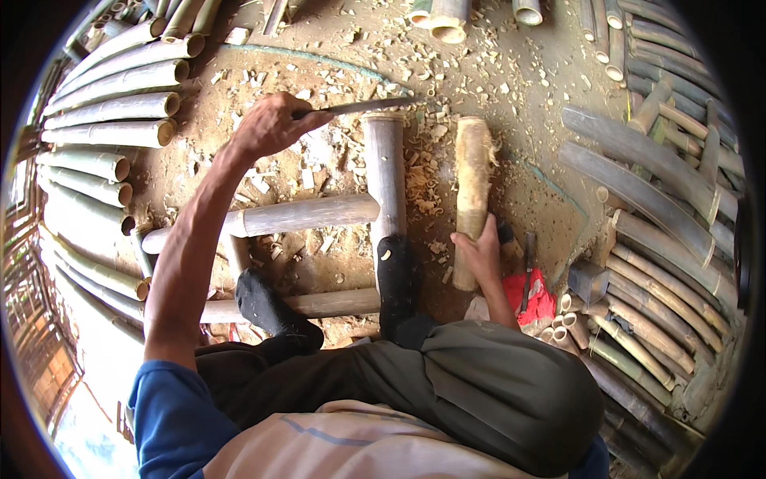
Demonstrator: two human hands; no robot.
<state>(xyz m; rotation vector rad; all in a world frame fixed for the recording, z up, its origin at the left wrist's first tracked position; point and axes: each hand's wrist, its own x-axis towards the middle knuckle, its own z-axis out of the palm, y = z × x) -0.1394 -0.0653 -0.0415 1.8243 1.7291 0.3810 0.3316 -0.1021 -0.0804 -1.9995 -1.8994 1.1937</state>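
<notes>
My left hand (275, 124) is closed round the handle of a long knife (371, 104). Its dark blade points right, by the top end of a standing bamboo post (385, 160). Lower right, my right hand (483, 249) grips the lower part of a bamboo section (472, 172). That section stands apart from the post, its upper part pale and rough with frayed fibres on one side. A bamboo crosspiece (311, 214) meets the post from the left. One dark-socked foot (399, 275) rests against the post's base.
Bamboo poles (120, 104) are stacked on the left, and more poles (638, 152) lie on the right. Wood chips (427, 172) litter the ground. A red cloth (533, 297) lies near my right forearm, with a dark tool (528, 267) on it. A lower bamboo bar (343, 302) passes between my feet.
</notes>
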